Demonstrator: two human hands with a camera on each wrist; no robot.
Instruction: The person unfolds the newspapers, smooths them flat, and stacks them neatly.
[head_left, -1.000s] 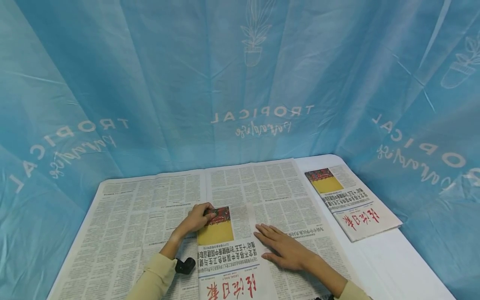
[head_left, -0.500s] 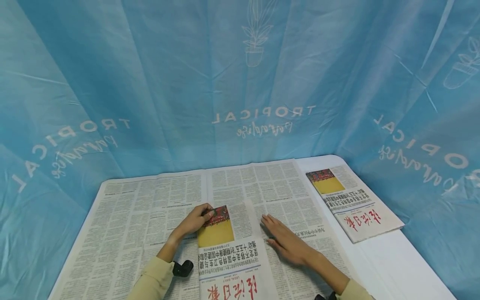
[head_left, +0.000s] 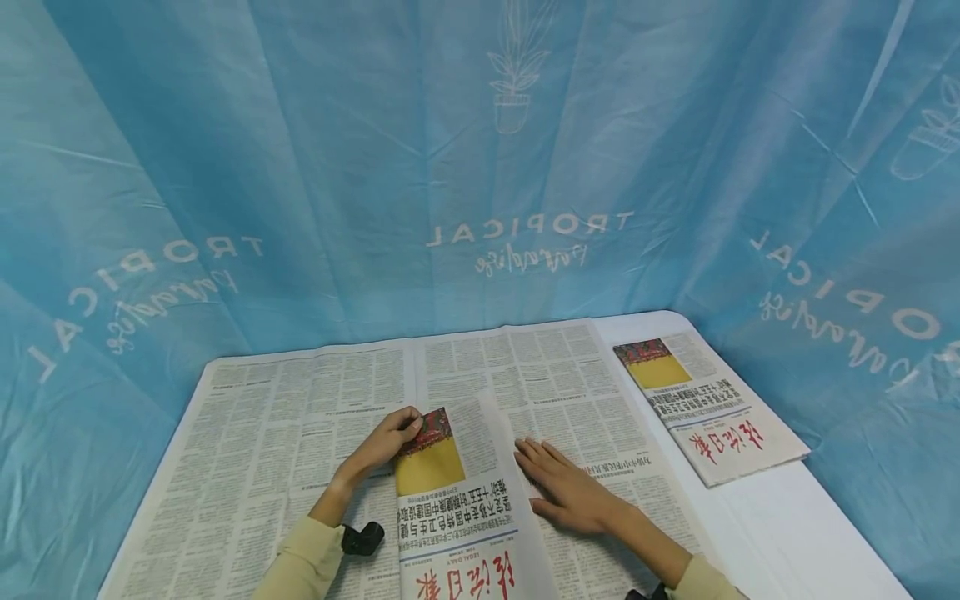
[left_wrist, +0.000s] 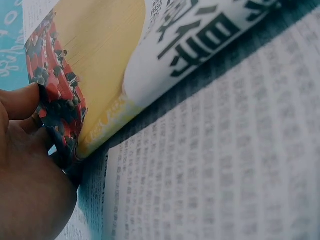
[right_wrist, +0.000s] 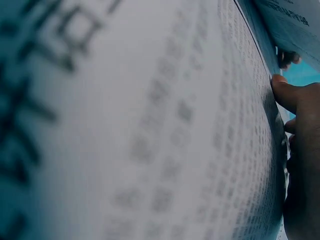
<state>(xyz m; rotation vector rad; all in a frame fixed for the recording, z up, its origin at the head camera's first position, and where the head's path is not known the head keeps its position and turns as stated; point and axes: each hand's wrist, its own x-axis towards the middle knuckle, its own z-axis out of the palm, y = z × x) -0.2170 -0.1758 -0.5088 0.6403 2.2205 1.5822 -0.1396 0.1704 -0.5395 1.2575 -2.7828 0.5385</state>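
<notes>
A folded newspaper [head_left: 431,471], with a red-and-yellow picture and large red characters, lies between my hands on spread newspaper sheets [head_left: 270,450]. My left hand [head_left: 388,437] pinches its far left corner. In the left wrist view the thumb [left_wrist: 22,102] presses on the printed picture [left_wrist: 60,80], and the paper bends up off the sheet below. My right hand [head_left: 566,490] rests with fairly straight fingers on the sheets, just right of the folded newspaper. The right wrist view shows that hand [right_wrist: 302,145] at the edge of blurred printed paper [right_wrist: 165,125].
A second folded newspaper [head_left: 712,408] with the same front page lies on the right of the white table [head_left: 817,525]. Blue curtains [head_left: 360,167] hang behind and at both sides. A black device [head_left: 363,539] sits at the left wrist.
The far end of the folded newspaper has tilted upward under my left hand's pinch. My right hand shifted away from the newspaper's right edge, then came slightly back toward it.
</notes>
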